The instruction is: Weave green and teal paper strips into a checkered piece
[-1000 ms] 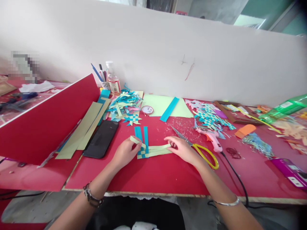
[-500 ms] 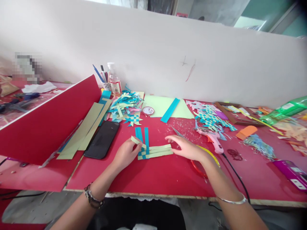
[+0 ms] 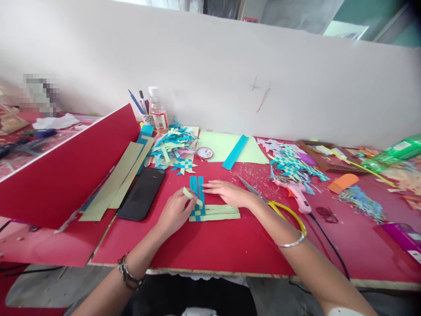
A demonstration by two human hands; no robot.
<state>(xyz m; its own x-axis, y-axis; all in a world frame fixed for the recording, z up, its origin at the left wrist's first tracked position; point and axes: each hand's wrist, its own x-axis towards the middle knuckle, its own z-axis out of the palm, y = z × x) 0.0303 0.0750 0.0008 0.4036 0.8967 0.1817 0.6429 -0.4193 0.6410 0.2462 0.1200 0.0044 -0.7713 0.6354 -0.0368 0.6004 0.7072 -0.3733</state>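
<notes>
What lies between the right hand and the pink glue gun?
In the head view, the yellow-handled scissors lie there, with tiny scraps near their blades.

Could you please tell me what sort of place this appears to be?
It looks like a papercraft workstation, perhaps in a small workshop: on the red table lie partly woven blue and pale-green paper strips, a pink glue gun and yellow-handled scissors.
</notes>
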